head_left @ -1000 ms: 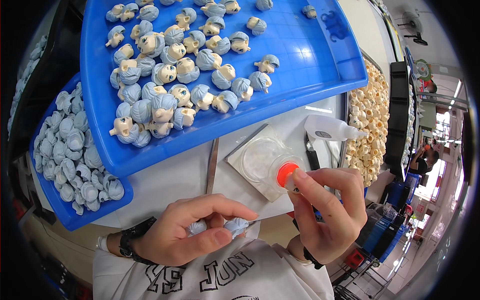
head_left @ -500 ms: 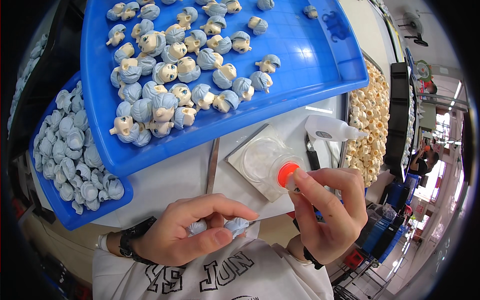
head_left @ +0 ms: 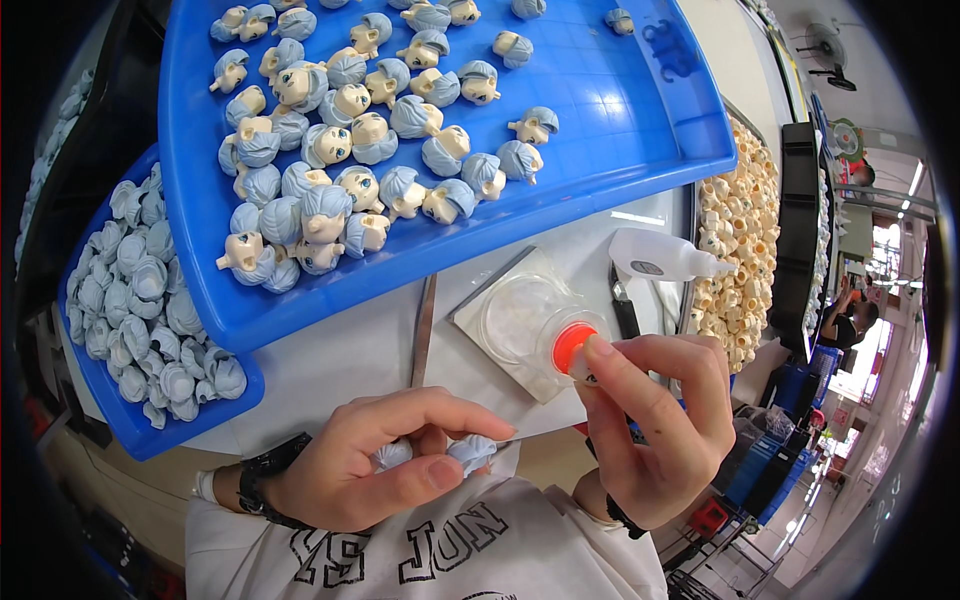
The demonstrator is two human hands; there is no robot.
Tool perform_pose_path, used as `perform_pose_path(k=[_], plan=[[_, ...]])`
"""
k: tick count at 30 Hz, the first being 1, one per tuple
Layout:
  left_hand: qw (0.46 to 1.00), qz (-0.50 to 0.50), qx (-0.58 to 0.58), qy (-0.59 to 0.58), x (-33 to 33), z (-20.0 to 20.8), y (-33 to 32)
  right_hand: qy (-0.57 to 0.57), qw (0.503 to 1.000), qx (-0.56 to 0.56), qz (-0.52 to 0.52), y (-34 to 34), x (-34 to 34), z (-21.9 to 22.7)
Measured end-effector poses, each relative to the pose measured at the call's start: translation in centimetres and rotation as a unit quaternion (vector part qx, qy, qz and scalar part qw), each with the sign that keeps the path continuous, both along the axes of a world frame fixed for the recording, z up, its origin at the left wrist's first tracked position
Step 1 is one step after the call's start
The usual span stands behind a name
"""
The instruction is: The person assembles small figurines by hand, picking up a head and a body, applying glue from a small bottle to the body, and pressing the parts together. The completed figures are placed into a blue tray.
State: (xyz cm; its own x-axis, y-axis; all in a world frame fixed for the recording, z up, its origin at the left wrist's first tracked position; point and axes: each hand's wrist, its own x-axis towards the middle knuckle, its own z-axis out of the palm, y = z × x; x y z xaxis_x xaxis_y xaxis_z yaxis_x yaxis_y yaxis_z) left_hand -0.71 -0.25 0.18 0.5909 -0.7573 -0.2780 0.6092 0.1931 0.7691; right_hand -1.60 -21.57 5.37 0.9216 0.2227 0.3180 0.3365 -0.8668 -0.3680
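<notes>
My left hand is closed around two light-blue doll hair pieces, its thumb and index finger on either side of them. My right hand pinches a small pale piece with a dark mark between thumb and index finger. That piece, mostly hidden by the fingertips, is held up against the red-orange mouth of a clear round bottle. Under the bottle lies a pale square block; whether piece and rim touch, I cannot tell.
A large blue tray holds several blue-haired doll heads. To its left, a smaller blue bin is heaped with hair pieces. Flesh-coloured parts fill a tray at right. A white squeeze bottle, a black-handled tool and a metal strip lie between.
</notes>
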Motion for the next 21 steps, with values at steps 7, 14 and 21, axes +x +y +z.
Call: perform_pose_path(k=[7, 14, 21], plan=[[1.000, 0.001, 0.000, 0.000, -0.08, -0.07, 0.00, 0.002, 1.000, -0.001, 0.003, -0.05, 0.00, 0.07], [0.999, -0.006, 0.002, 0.042, 0.13, 0.43, 0.09, 0.002, 1.000, -0.006, 0.000, 0.01, -0.02, 0.07], [0.999, 0.000, -0.014, 0.050, 0.08, 0.13, 0.21, 0.004, 1.000, -0.006, 0.003, -0.01, 0.01, 0.13]])
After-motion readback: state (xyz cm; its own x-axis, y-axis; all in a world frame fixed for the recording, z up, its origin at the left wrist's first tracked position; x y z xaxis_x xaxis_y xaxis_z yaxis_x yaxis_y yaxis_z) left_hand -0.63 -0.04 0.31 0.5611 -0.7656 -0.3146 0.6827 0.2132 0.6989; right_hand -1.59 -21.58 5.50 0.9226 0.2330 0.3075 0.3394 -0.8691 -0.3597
